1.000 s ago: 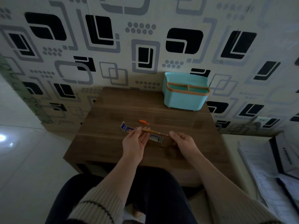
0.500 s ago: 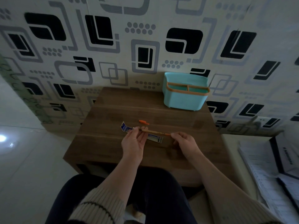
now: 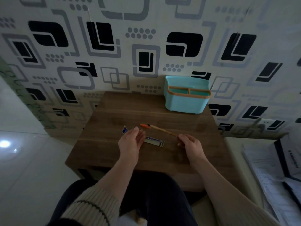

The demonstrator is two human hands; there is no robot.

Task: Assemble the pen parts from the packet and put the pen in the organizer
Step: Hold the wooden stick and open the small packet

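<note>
1. A person sits at a small wooden table (image 3: pixel 114 115) set against a wall with black and grey patterned wallpaper (image 3: pixel 97 46).
2. The right hand (image 3: pixel 189 145) pinches one end of the pen (image 3: pixel 162 130) between its fingertips, so that hand is closed on the pen.
3. The pen slants up and to the left from that hand, above the tabletop; whether its far end touches the wood cannot be told.
4. The pen's far end points at an orange cap (image 3: pixel 145 125) lying on the table; the two look to meet or nearly meet, but the dim picture does not settle which.
5. The left hand (image 3: pixel 132 141) is open and holds nothing, palm turned inward, fingers loosely spread.
6. That hand hovers over the left part of the packet (image 3: pixel 154 141), which lies flat on the table between the two hands.
7. A blue corner of the packet shows to the left of the left hand, and its printed end shows to the right.
8. The teal organizer (image 3: pixel 185 103) stands at the table's far right corner, against the wall, well apart from the pen.
9. It has a tan rim and a divider making two front compartments; no pen shows in them.
10. Papers (image 3: pixel 268 168) lie on a surface to the right of the table.
</note>
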